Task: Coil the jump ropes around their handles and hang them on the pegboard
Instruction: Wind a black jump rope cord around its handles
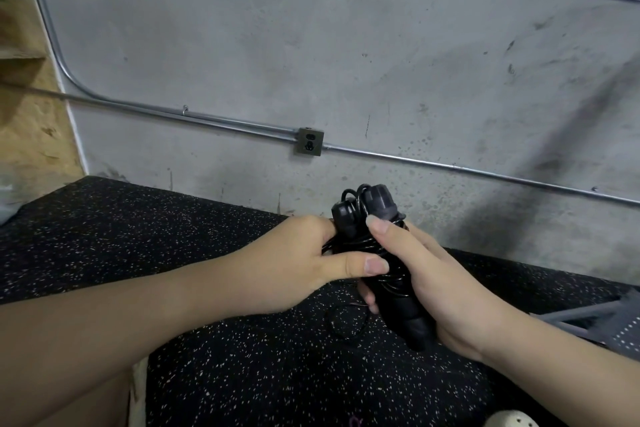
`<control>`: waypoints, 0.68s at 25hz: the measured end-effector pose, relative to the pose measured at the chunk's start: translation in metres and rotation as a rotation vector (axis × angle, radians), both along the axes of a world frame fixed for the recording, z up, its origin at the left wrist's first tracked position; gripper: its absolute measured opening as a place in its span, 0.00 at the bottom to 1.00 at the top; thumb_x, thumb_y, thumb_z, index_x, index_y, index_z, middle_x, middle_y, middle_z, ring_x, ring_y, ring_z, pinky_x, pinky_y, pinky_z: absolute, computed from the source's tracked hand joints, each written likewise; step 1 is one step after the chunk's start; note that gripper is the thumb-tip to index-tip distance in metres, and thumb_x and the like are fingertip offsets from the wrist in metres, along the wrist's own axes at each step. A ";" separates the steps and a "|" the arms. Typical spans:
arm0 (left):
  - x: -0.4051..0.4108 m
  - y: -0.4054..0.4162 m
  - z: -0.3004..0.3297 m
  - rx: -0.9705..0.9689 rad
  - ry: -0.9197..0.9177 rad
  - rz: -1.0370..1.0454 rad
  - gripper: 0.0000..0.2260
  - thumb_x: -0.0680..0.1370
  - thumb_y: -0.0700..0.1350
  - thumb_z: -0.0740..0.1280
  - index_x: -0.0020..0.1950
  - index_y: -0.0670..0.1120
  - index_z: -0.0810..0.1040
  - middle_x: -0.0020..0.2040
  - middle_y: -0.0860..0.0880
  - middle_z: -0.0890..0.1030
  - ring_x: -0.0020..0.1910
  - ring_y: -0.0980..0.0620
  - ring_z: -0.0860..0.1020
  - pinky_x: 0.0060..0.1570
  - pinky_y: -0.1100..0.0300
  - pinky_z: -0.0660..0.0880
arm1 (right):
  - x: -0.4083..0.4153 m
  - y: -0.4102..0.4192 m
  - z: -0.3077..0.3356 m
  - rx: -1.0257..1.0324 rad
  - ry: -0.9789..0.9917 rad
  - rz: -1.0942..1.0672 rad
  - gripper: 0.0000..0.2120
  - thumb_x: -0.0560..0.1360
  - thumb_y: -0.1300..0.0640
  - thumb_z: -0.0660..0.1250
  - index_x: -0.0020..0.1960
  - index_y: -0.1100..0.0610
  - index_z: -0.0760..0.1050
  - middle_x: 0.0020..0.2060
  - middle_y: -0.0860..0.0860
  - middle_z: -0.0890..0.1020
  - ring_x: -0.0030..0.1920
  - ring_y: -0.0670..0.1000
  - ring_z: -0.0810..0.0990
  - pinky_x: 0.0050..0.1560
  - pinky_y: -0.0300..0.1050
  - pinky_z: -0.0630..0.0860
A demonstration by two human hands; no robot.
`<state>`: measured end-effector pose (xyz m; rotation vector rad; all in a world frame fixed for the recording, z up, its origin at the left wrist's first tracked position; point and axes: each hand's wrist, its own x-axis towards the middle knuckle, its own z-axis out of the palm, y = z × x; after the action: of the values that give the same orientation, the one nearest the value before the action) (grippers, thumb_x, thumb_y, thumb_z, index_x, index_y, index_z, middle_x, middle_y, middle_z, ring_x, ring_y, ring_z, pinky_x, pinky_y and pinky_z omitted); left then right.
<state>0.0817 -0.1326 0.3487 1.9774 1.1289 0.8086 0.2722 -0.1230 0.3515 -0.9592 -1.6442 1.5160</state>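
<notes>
A black jump rope (377, 218) has its two handles held side by side, caps up, with thin black cord wound around them. My right hand (436, 284) grips both handles from the right, thumb across the upper part. My left hand (304, 263) holds the wound cord from the left, thumb pressed on the coils. A loose loop of cord (348, 322) hangs below the handles over the floor. No pegboard hooks show in this view.
Black speckled rubber flooring (207, 253) meets a grey concrete wall (311, 45) with metal conduit (207, 120) and an outlet box (309, 142). A grey perforated metal piece (609, 319) lies at right. A wooden surface (27, 80) stands at left.
</notes>
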 end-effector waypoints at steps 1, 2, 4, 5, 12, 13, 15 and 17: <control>0.001 -0.001 0.000 -0.003 0.027 0.006 0.18 0.75 0.68 0.67 0.56 0.58 0.82 0.50 0.55 0.87 0.52 0.58 0.84 0.59 0.59 0.77 | 0.001 0.001 -0.001 0.023 -0.013 0.000 0.26 0.74 0.39 0.67 0.57 0.61 0.78 0.33 0.55 0.78 0.33 0.53 0.76 0.34 0.45 0.76; 0.002 -0.002 0.002 -0.003 0.059 0.012 0.19 0.74 0.70 0.67 0.56 0.59 0.81 0.48 0.56 0.87 0.49 0.58 0.84 0.57 0.58 0.78 | 0.002 0.002 -0.001 0.036 -0.024 0.005 0.25 0.74 0.40 0.66 0.56 0.62 0.78 0.34 0.55 0.78 0.33 0.52 0.76 0.34 0.44 0.75; 0.004 -0.006 0.006 0.035 0.076 0.041 0.16 0.75 0.68 0.67 0.54 0.60 0.80 0.39 0.64 0.84 0.39 0.64 0.81 0.43 0.71 0.75 | 0.003 0.003 0.000 0.042 -0.035 0.001 0.25 0.75 0.40 0.66 0.56 0.63 0.79 0.36 0.56 0.80 0.33 0.52 0.75 0.34 0.45 0.75; 0.006 -0.008 0.008 0.043 0.062 0.054 0.12 0.76 0.65 0.68 0.54 0.60 0.79 0.37 0.65 0.82 0.33 0.66 0.80 0.37 0.74 0.73 | 0.004 0.003 0.001 0.033 -0.033 -0.010 0.25 0.76 0.40 0.67 0.55 0.63 0.80 0.36 0.56 0.80 0.33 0.52 0.75 0.34 0.46 0.75; 0.005 -0.008 0.004 0.109 -0.111 0.148 0.18 0.79 0.41 0.71 0.62 0.60 0.72 0.51 0.58 0.82 0.44 0.53 0.86 0.43 0.54 0.85 | 0.017 0.014 0.010 -0.177 0.119 -0.088 0.27 0.73 0.36 0.63 0.50 0.61 0.77 0.35 0.58 0.79 0.30 0.54 0.73 0.31 0.45 0.73; 0.004 -0.007 0.003 0.125 -0.142 0.135 0.18 0.80 0.38 0.70 0.62 0.58 0.72 0.50 0.56 0.82 0.46 0.54 0.86 0.45 0.55 0.85 | 0.018 0.015 0.011 -0.195 0.151 -0.064 0.26 0.74 0.36 0.63 0.50 0.60 0.78 0.38 0.59 0.78 0.30 0.53 0.72 0.32 0.46 0.73; 0.005 -0.007 0.003 0.162 -0.215 0.125 0.15 0.81 0.38 0.69 0.63 0.53 0.73 0.49 0.53 0.82 0.48 0.53 0.85 0.47 0.56 0.84 | 0.020 0.014 0.010 -0.211 0.193 -0.004 0.24 0.76 0.36 0.62 0.49 0.57 0.79 0.40 0.59 0.77 0.31 0.53 0.72 0.34 0.47 0.72; 0.006 -0.007 0.003 0.204 -0.285 0.148 0.14 0.81 0.40 0.70 0.64 0.50 0.73 0.48 0.51 0.83 0.48 0.52 0.86 0.50 0.55 0.84 | 0.021 0.013 0.010 -0.230 0.225 0.037 0.23 0.77 0.36 0.61 0.49 0.55 0.80 0.40 0.59 0.77 0.31 0.53 0.71 0.34 0.46 0.71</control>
<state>0.0875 -0.1396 0.3518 1.8773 1.0654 1.2841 0.2933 -0.1098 0.3613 -0.8441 -1.3565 1.7971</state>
